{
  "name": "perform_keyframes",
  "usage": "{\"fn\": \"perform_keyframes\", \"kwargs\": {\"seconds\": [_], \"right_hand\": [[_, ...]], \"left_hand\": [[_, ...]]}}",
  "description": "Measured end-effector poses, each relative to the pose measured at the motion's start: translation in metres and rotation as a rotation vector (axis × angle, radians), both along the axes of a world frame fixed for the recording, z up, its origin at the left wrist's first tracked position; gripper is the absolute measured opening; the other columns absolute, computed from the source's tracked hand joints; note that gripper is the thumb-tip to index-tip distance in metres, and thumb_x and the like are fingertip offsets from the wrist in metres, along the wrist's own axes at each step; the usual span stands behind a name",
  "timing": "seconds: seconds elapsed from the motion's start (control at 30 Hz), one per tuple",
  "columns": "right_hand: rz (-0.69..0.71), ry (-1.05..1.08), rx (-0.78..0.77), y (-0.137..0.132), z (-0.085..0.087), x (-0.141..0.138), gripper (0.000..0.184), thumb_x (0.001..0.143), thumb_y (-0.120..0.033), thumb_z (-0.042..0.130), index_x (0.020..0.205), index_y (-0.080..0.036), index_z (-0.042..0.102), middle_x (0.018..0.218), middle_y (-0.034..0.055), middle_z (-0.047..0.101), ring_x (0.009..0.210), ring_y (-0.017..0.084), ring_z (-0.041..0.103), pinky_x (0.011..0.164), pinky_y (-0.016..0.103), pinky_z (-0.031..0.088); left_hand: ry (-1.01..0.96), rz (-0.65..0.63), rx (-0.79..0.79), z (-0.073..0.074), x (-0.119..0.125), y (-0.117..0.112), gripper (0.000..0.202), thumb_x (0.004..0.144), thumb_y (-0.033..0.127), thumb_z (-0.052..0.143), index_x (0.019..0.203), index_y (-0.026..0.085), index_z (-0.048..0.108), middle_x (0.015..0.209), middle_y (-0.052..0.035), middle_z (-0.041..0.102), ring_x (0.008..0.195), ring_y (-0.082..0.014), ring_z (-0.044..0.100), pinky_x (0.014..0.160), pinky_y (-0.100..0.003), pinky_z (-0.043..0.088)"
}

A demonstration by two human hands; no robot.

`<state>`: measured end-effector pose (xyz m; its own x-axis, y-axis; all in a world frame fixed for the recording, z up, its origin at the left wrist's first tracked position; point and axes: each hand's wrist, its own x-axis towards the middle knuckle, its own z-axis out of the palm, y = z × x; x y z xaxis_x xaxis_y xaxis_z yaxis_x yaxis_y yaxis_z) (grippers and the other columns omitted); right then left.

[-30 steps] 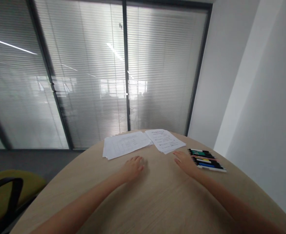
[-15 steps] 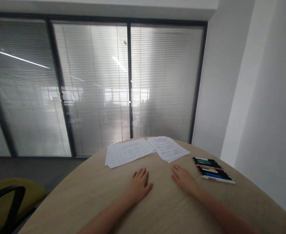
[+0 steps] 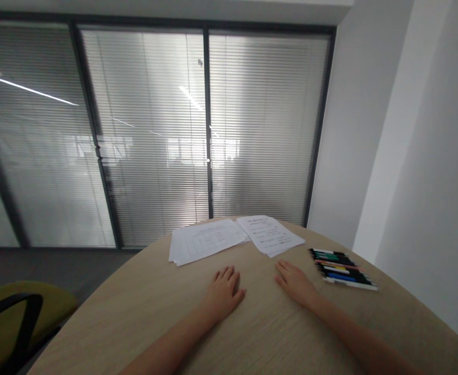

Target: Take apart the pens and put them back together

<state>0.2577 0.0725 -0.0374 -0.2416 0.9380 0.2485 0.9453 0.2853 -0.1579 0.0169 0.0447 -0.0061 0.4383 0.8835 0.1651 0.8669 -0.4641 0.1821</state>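
A person's left hand and right hand lie palm down on the worktop, fingers extended, the left thumb spread wide. Papers, unreadably small in print, lie just beyond; pens lie beside the right hand. The lower edge crops both forearms.

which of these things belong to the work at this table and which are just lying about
Likely part of the work, by position:
left paper stack, beyond the left hand
right paper stack, beyond the right hand
row of pens, to the right of the right hand

Likely just around:
yellow-green chair
blinds
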Motion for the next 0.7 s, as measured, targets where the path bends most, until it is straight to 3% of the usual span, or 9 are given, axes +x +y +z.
{"fn": "perform_keyframes", "kwargs": {"seconds": [0.53, 0.7], "right_hand": [[0.001, -0.007, 0.005, -0.0034, 0.0039, -0.001, 0.048, 0.082, -0.034, 0.032, 0.119, -0.006, 0.045, 0.127, 0.0156, 0.041, 0.117, 0.024, 0.036, 0.097, 0.037, 0.026], [-0.007, -0.002, 0.028, -0.005, 0.0069, -0.0049, 0.044, 0.082, -0.031, 0.033, 0.117, -0.008, 0.048, 0.125, 0.016, 0.043, 0.115, 0.025, 0.038, 0.095, 0.039, 0.028]], "left_hand": [[-0.032, 0.004, 0.009, -0.0025, -0.0012, 0.0027, 0.049, 0.079, 0.042, 0.036, 0.119, 0.015, 0.043, 0.132, -0.0129, 0.036, 0.122, -0.025, 0.029, 0.099, -0.04, 0.017], [-0.068, -0.054, 0.001, 0.0045, 0.0034, -0.0006, 0.034, 0.08, 0.032, 0.038, 0.105, 0.016, 0.053, 0.121, -0.0123, 0.047, 0.113, -0.0255, 0.039, 0.095, -0.039, 0.024]]}}
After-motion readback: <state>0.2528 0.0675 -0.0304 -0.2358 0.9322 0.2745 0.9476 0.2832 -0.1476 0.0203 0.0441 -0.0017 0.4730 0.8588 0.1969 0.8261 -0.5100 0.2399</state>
